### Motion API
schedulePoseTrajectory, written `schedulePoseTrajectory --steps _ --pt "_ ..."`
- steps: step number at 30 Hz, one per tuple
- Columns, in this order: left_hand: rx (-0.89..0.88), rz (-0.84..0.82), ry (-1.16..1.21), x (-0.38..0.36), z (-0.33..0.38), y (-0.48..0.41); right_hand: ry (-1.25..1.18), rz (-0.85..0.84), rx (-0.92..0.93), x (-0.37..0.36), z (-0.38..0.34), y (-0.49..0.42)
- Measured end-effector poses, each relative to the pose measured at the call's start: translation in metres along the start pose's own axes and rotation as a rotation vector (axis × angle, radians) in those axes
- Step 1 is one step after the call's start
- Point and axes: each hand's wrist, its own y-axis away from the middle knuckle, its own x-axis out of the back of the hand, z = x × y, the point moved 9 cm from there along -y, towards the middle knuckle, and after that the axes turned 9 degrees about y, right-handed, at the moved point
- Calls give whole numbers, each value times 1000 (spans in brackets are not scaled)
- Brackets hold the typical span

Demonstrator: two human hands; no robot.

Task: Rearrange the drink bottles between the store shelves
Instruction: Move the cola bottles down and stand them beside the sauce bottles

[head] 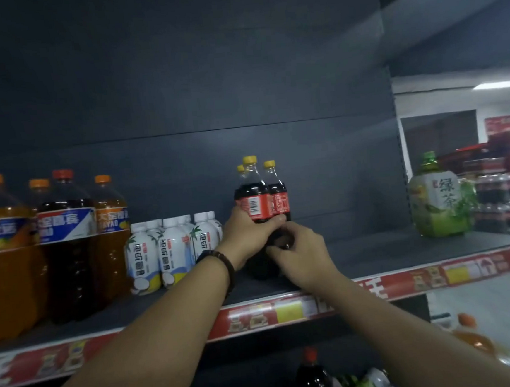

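Note:
A cluster of small cola bottles (255, 190) with yellow caps and red labels stands upright on the upper shelf (374, 257). My left hand (246, 233) wraps the front cola bottle from the left, just under its label. My right hand (301, 250) grips the lower body of the same cluster from the right, its fingers touching the left hand's. A dark bead bracelet sits on my left wrist. The bottles' lower halves are hidden behind both hands.
Left of the colas stand several white coconut-drink bottles (167, 252), then large orange (5, 258) and dark (69, 247) soda bottles. A green tea bottle (439, 200) stands at the shelf's right end. A red-capped dark bottle (314, 378) shows on the shelf below.

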Motion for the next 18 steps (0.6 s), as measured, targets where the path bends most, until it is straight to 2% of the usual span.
schedulePoseTrajectory --steps 3,6,9,13,15,18 --pt "17 26 28 16 -18 -2 -145 23 -101 8 10 -7" --pt "17 -6 87 34 -20 15 -69 67 -179 14 23 -29" --pt "8 -30 194 48 -21 35 -124 -34 -233 -7 35 -46" --pt "46 -37 304 59 -34 51 -378 -189 -274 -36 47 -51" --pt "77 -51 303 59 -38 57 -497 -162 -301 -36 53 -54" --pt "91 -79 192 56 -37 64 -550 -122 -312 -34 57 -56"
